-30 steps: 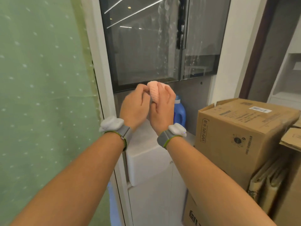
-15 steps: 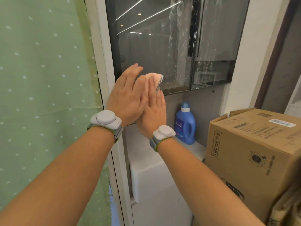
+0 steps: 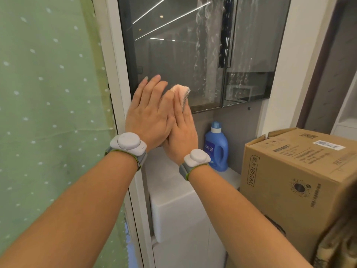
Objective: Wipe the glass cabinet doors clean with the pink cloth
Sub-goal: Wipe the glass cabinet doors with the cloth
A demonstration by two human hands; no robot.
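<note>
Two dark glass cabinet doors fill the upper middle: the left door and the right door, both streaked with soapy runs. A folded pink cloth shows in front of the left door's lower edge. My right hand is flat and upright with the cloth against its palm. My left hand lies flat, fingers together, pressed against the right hand from the left. The cloth sits sandwiched between the two palms, only its top sticking out.
A blue detergent bottle stands on a white counter below the doors. A large cardboard box is at the right. A green dotted curtain hangs at the left beside a white frame.
Both hands went from curled around the cloth to flat palms pressing it between them. The view has shifted closer and slightly left; the hands sit higher against the left door.
</note>
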